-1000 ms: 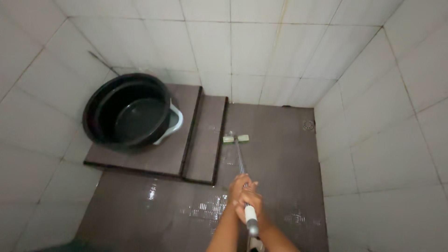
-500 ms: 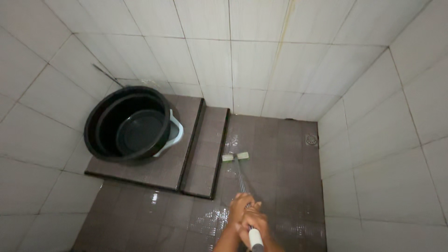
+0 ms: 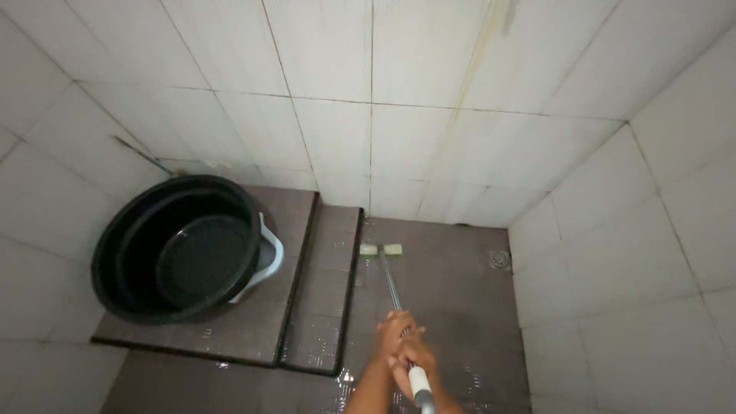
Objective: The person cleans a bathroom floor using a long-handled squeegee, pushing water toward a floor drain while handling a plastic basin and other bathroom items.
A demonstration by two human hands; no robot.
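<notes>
Gripping the long-handled scrub brush, both hands, left hand and right hand, have fingers wrapped shut around its handle; brush head rests on the far floor, right of the black basin.

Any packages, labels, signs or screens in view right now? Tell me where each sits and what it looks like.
None in view: no package, label, sign or screen.
What shows instead:
Black round basin, on the raised dark step at left.
Long-handled scrub brush, pale head on the floor by the step, held in both hands.
Round floor drain, by the right wall.
</notes>
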